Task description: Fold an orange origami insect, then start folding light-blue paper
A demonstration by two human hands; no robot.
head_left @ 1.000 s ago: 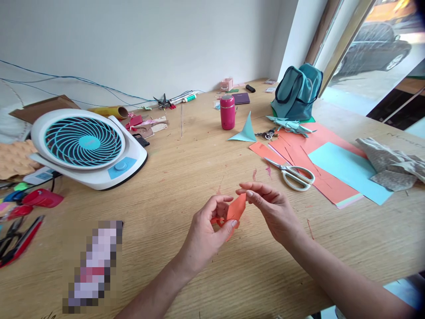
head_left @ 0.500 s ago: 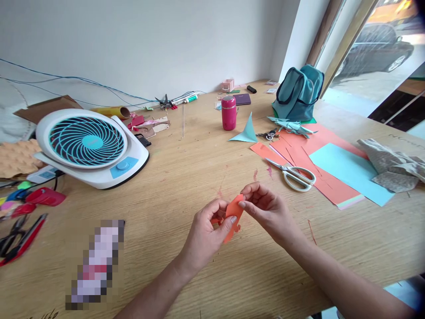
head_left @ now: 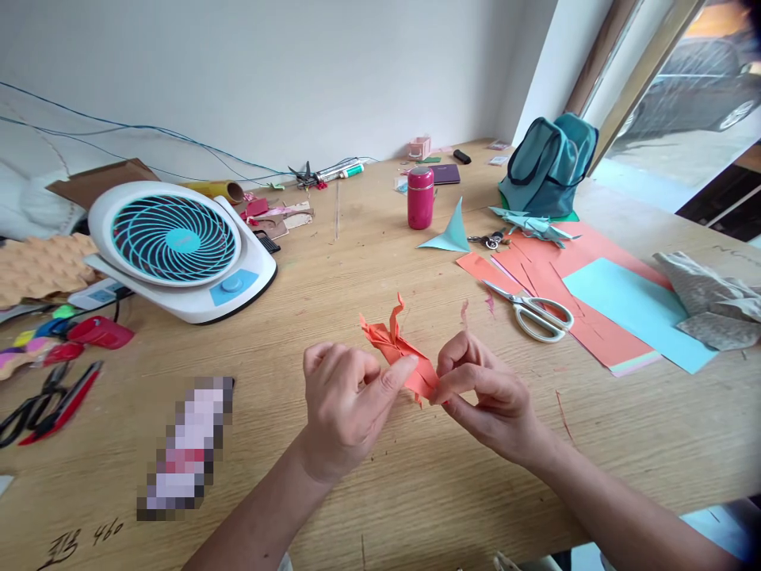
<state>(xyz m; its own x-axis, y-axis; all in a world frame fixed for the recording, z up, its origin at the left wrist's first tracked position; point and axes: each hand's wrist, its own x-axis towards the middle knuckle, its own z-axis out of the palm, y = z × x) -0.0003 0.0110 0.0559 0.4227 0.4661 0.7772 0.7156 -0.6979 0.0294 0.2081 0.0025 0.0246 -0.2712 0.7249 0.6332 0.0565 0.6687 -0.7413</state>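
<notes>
Versus half a second ago, we see the single creased orange paper figure (head_left: 386,339) turned, twisted thin ends now sticking out toward its 10 and 12 o'clock; left hand (head_left: 345,396) has its thumb across it, right hand (head_left: 491,396) pinches its 4 o'clock end, so both hold it, over the table (head_left: 267,444) near 6 o'clock of our view. We count, from it, one pair of scissors (head_left: 523,303) between 2 and 3, one pale teal paper triangle (head_left: 452,234) at 1, one glossy pink cup (head_left: 420,202) at 12.
</notes>
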